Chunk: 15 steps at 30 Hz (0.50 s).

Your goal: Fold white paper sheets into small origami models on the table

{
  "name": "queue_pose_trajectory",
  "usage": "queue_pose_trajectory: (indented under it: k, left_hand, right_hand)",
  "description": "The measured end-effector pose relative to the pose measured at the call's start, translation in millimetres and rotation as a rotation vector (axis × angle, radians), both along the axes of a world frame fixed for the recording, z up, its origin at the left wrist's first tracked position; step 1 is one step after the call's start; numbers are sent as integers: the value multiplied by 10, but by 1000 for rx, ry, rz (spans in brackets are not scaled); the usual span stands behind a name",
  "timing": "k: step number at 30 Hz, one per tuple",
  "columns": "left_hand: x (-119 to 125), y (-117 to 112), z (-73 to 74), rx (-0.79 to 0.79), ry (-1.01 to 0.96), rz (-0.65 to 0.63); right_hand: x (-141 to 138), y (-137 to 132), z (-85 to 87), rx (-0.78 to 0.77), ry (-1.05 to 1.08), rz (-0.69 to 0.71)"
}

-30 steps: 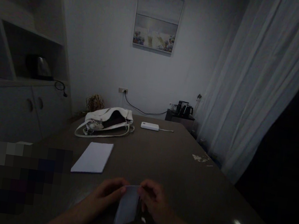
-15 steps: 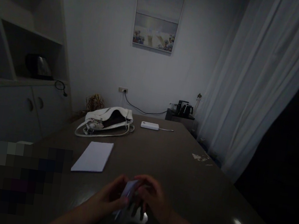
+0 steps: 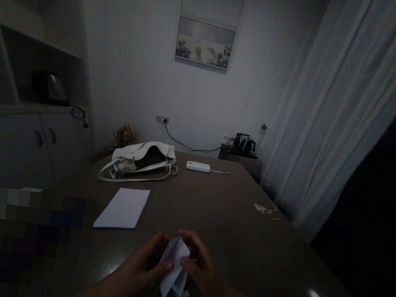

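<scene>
A small folded piece of white paper point(image 3: 176, 261) is held between my two hands, low in the middle of the head view and above the table point(image 3: 232, 221). My left hand point(image 3: 148, 261) pinches its left side, the thumb lying on the near face. On the other side, my right hand point(image 3: 202, 268) grips the right flap between thumb and fingers. The paper stands partly spread, with creased flaps and pointed lower corners. My fingers behind it are partly hidden. A stack of white paper point(image 3: 123, 208) lies beyond my left hand.
A white handbag point(image 3: 142, 156) with its strap rests at the far left of the table. Right of it lies a white power bank point(image 3: 198, 167) with a short cable. Paper scraps or pale marks point(image 3: 265, 209) show near the right edge. Curtains point(image 3: 319, 111) hang on the right.
The folded paper has turned from nearly edge-on to showing its spread flaps. My right thumb and fingers have closed on its right side. My left hand keeps its hold.
</scene>
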<state>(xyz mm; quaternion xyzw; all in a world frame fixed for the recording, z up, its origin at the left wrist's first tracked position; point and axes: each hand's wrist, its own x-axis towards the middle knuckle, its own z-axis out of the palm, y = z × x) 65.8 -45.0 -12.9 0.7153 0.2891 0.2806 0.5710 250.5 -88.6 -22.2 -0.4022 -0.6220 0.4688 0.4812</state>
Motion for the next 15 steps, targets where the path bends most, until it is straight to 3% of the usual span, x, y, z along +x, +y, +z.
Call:
queue_pose_trajectory:
  k: [3, 5, 10, 15]
  left_hand:
    - [-25, 6, 5, -165, 53, 222]
    - [-38, 10, 6, -242, 50, 280]
    - [-35, 38, -2, -245, -32, 127]
    - [-9, 68, 25, -173, -22, 130]
  right_hand:
    - [6, 3, 3, -22, 27, -62]
    - [2, 10, 6, -55, 13, -93]
    - [-6, 58, -6, -98, 18, -130]
    - [11, 60, -12, -21, -30, -120]
